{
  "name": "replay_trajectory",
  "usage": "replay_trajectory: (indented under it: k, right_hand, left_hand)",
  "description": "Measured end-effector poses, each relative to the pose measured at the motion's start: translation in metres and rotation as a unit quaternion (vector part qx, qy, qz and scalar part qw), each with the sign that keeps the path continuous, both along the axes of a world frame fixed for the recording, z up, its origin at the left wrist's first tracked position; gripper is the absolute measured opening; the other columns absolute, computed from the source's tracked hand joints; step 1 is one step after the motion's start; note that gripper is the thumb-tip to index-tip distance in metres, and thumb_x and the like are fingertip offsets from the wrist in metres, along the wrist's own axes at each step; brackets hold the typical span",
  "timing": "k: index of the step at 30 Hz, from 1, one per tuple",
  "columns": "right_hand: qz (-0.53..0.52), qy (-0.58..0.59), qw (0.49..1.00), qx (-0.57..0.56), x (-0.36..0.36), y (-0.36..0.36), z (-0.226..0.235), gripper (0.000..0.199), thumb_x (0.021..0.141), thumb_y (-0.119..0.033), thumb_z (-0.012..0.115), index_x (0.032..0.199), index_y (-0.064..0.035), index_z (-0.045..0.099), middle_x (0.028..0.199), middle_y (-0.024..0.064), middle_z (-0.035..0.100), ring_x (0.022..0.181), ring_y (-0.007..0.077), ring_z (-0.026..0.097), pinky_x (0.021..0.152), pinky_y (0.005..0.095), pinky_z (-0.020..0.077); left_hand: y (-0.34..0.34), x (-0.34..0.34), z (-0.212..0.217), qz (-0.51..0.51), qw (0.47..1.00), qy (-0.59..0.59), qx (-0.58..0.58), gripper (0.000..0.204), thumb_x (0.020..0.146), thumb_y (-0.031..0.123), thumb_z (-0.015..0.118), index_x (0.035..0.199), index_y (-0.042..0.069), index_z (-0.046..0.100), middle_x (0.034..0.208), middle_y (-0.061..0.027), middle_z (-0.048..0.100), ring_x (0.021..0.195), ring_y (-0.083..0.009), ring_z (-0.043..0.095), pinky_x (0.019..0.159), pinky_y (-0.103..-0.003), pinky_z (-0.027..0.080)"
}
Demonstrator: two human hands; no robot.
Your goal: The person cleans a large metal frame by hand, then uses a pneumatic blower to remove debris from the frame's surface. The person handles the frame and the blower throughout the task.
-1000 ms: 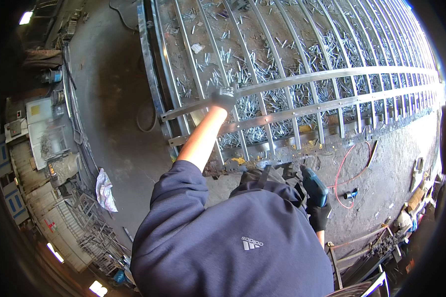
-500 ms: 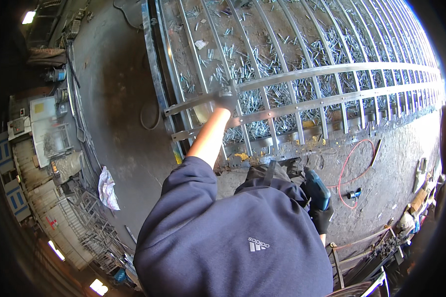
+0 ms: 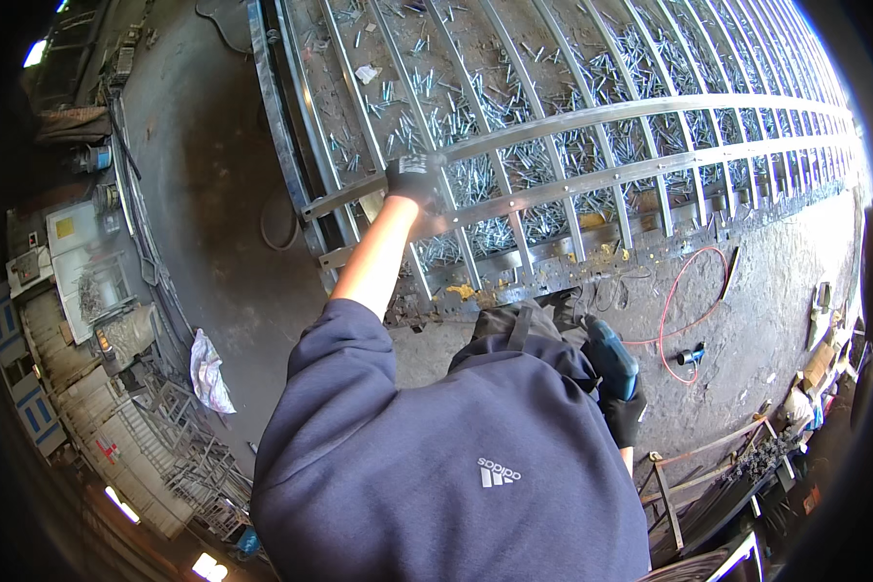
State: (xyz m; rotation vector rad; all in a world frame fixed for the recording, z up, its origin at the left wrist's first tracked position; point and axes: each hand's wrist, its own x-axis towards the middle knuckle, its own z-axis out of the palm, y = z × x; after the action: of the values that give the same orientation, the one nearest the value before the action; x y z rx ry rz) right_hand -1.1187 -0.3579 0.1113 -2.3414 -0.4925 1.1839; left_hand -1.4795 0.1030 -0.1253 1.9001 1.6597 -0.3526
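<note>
A long metal frame of two rails and many crossbars lies ahead of me. My left hand (image 3: 415, 180), in a dark glove, is closed over the near-left part of its upper rail (image 3: 563, 116). The lower rail (image 3: 577, 184), dotted with rivet-like heads, runs below that hand. At my right side, my right hand (image 3: 624, 413), also gloved, holds a blue-and-black power tool (image 3: 611, 361) low beside my body. The tool's front end is partly hidden by my clothing.
Many short shiny metal pieces (image 3: 485, 179) lie scattered under the crossbars. A red hose (image 3: 662, 335) loops on the floor at right, near a small blue-black tool (image 3: 691, 356). Metal racks (image 3: 179, 441) and a white sack (image 3: 210, 371) stand at left.
The whole view has shifted slightly, so the frame appears further left and higher. My left hand has slid a little left along the upper rail. The right hand keeps its hold on the tool.
</note>
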Motion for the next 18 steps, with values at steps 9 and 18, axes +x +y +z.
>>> replay_trajectory:
  k: [9, 18]
  right_hand:
    - [0.016, -0.040, 0.998, 0.035, -0.015, 0.017, 0.013, 0.040, 0.087, -0.009, 0.072, 0.126, -0.0005, 0.066, 0.107, 0.0145, 0.075, 0.095, 0.0210, 0.070, 0.085, 0.0366, 0.0545]
    - [-0.023, -0.087, 0.995, -0.035, -0.048, 0.021, 0.025, 0.031, 0.088, -0.009, 0.068, 0.118, 0.0011, 0.068, 0.096, 0.0117, 0.075, 0.083, 0.0176, 0.068, 0.074, 0.0349, 0.0538]
  left_hand:
    - [0.079, -0.041, -0.013, 0.119, 0.993, 0.014, 0.000, 0.085, 0.086, 0.087, 0.045, 0.128, 0.017, 0.068, 0.117, -0.0207, 0.072, 0.112, -0.0367, 0.069, 0.097, -0.051, 0.051]
    - [0.217, -0.039, -0.046, 0.181, 0.974, 0.043, 0.132, 0.046, 0.097, 0.021, 0.057, 0.141, 0.009, 0.057, 0.139, -0.0225, 0.063, 0.124, -0.0388, 0.063, 0.103, -0.048, 0.052]
